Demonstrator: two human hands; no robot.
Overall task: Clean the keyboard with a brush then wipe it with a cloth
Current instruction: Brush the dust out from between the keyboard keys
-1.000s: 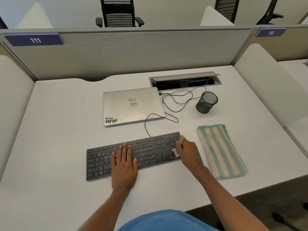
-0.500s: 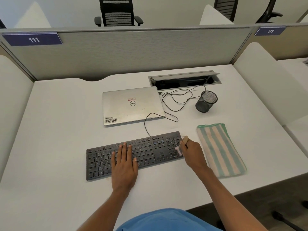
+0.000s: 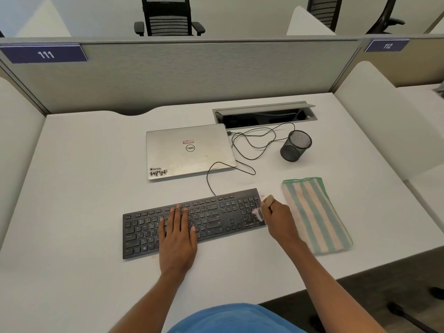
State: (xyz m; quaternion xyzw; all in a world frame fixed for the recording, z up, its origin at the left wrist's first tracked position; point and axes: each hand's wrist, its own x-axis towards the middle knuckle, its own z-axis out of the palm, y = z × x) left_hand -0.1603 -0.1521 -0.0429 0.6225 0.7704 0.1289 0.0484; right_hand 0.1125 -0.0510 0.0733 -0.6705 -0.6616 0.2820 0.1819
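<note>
I have the left hand [image 3: 179, 236] lying flat on the middle of the keyboard [image 3: 216, 217]. Its fingers are straight and it presses down so the keyboard can't slide on the worktop [image 3: 84, 188]. The right hand [image 3: 280, 218] is curled round a small brush [image 3: 263, 207] at the right end of the keyboard, over the number keys. The brush end looks pale and blurry. I think the hairs touch the keys, but I can't be sure.

The keyboard lies near me, in front of a closed laptop [image 3: 189, 150]. Its thin cord [image 3: 211, 179] runs off the far edge. The folded cloth [image 3: 314, 212] has green and pink stripes and lies just right of the keyboard, beside my right wrist. Neither of the hands is on it.

I think the keyboard is light, flat and stiff, and it would slip on this smooth top. That is why I want a flat hand on it. The keys give when pushed, so soft strokes are best. The brush is small and light, and I would hold it by the wooden handle, close to the hairs. The cloth is soft and floppy. I would grab it in the middle so it bunches into a pad, then wipe along the rows.
</note>
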